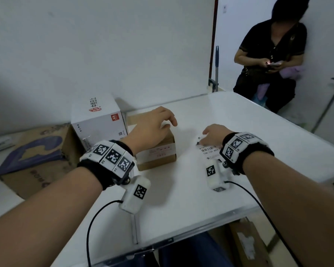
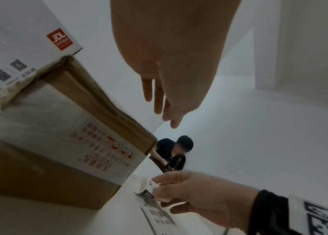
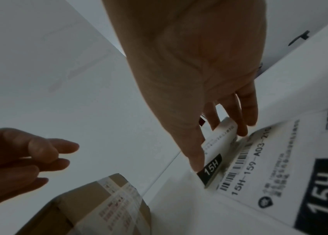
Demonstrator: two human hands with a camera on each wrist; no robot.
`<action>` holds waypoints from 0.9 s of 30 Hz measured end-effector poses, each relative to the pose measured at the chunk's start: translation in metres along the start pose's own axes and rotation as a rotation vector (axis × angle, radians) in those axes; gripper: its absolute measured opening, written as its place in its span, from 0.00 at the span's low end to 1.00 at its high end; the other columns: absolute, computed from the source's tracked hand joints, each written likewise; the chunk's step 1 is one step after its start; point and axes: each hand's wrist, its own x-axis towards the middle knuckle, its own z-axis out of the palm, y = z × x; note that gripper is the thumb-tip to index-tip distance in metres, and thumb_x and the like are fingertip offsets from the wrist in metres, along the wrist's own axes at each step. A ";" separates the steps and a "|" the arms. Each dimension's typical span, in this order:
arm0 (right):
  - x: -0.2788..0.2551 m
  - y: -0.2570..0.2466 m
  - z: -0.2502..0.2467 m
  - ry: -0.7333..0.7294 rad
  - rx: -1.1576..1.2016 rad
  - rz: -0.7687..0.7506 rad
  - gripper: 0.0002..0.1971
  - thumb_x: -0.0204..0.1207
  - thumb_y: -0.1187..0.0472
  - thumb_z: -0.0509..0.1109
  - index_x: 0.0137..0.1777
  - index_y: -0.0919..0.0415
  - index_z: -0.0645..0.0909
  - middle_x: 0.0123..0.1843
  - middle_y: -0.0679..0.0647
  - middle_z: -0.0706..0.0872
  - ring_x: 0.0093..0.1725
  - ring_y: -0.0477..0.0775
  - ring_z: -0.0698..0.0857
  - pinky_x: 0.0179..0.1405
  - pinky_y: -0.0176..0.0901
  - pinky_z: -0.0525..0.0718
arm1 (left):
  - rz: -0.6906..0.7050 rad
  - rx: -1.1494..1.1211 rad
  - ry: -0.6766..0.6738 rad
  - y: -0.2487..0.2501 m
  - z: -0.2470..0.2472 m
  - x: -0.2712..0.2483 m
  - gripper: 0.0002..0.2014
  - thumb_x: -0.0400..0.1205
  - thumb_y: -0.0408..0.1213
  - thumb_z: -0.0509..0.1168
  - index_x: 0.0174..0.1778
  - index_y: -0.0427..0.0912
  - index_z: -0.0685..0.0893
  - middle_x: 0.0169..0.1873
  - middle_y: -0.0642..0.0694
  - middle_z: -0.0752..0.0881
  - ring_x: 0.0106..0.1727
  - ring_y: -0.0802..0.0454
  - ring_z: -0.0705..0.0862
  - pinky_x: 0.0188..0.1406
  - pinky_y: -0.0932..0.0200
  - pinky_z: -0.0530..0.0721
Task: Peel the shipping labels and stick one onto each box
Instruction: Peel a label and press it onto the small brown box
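Note:
A small brown taped box (image 1: 158,157) sits mid-table. My left hand (image 1: 169,123) hovers just above its top with the fingers loosely spread and nothing in them; in the left wrist view those fingers (image 2: 159,98) hang clear of the box (image 2: 58,135). To the right, a white shipping label sheet (image 1: 210,150) printed "15H" lies flat on the table. My right hand (image 1: 204,136) pinches its far edge, which curls up off the sheet. The right wrist view shows that curled strip (image 3: 217,143) between thumb and fingers, above the flat sheet (image 3: 279,167).
A white JDL box (image 1: 96,120) and a large brown box with blue print (image 1: 37,157) stand at the left. A person with a phone (image 1: 272,54) sits beyond the table's far right corner. The table's near edge (image 1: 181,237) runs below my wrists, with a carton (image 1: 247,245) underneath.

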 end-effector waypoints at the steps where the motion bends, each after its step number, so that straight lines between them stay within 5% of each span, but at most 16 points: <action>1: 0.002 0.000 0.000 0.020 0.029 0.004 0.21 0.77 0.57 0.69 0.67 0.65 0.81 0.67 0.60 0.83 0.67 0.60 0.81 0.66 0.47 0.81 | 0.001 0.005 0.004 0.001 0.000 0.000 0.11 0.80 0.29 0.64 0.51 0.49 0.86 0.60 0.54 0.83 0.57 0.62 0.77 0.48 0.85 0.63; 5: 0.009 0.002 0.004 0.107 0.155 0.030 0.13 0.74 0.64 0.70 0.58 0.60 0.86 0.61 0.58 0.86 0.59 0.61 0.86 0.60 0.47 0.84 | -0.017 -0.024 0.000 0.005 0.001 0.001 0.11 0.80 0.30 0.63 0.50 0.51 0.85 0.59 0.56 0.83 0.57 0.61 0.80 0.49 0.83 0.67; 9: 0.016 0.007 0.011 0.202 0.410 -0.043 0.16 0.75 0.73 0.65 0.56 0.57 0.87 0.62 0.57 0.84 0.57 0.56 0.85 0.57 0.45 0.83 | -0.082 -0.155 -0.002 0.010 0.003 0.002 0.13 0.80 0.28 0.62 0.50 0.51 0.85 0.57 0.55 0.84 0.56 0.61 0.82 0.56 0.64 0.78; 13: 0.011 -0.011 -0.006 0.302 0.769 -0.238 0.19 0.74 0.74 0.67 0.61 0.55 0.85 0.63 0.53 0.83 0.44 0.47 0.80 0.41 0.34 0.79 | -0.283 -0.422 0.058 0.006 -0.008 0.005 0.10 0.83 0.34 0.64 0.53 0.54 0.84 0.48 0.56 0.84 0.43 0.64 0.83 0.38 0.71 0.79; 15: 0.004 -0.027 -0.020 0.287 0.934 -0.334 0.20 0.76 0.73 0.68 0.63 0.52 0.83 0.66 0.51 0.81 0.41 0.45 0.79 0.36 0.31 0.78 | -0.392 -0.558 0.102 0.002 -0.019 0.009 0.07 0.84 0.36 0.65 0.52 0.52 0.85 0.45 0.51 0.87 0.44 0.58 0.86 0.40 0.70 0.81; 18: -0.006 -0.055 -0.036 0.211 1.066 -0.471 0.21 0.76 0.72 0.69 0.63 0.49 0.82 0.70 0.50 0.78 0.55 0.53 0.83 0.45 0.37 0.78 | -0.542 -0.750 0.144 -0.009 -0.040 0.013 0.09 0.86 0.38 0.62 0.48 0.41 0.87 0.49 0.40 0.90 0.48 0.48 0.89 0.50 0.61 0.86; 23: -0.025 -0.100 -0.044 0.031 1.169 -0.669 0.24 0.77 0.73 0.69 0.66 0.48 0.80 0.72 0.48 0.76 0.60 0.60 0.86 0.52 0.53 0.89 | -0.735 -0.951 -0.077 -0.024 -0.066 0.001 0.30 0.84 0.60 0.57 0.54 0.33 0.88 0.47 0.38 0.92 0.45 0.47 0.89 0.43 0.60 0.86; 27: -0.029 -0.123 -0.036 -0.097 1.044 -0.769 0.29 0.76 0.74 0.70 0.71 0.47 0.76 0.73 0.47 0.75 0.64 0.59 0.83 0.57 0.56 0.88 | -0.767 -1.122 0.003 -0.032 -0.079 -0.012 0.19 0.83 0.53 0.63 0.54 0.39 0.86 0.41 0.44 0.91 0.39 0.53 0.87 0.39 0.63 0.86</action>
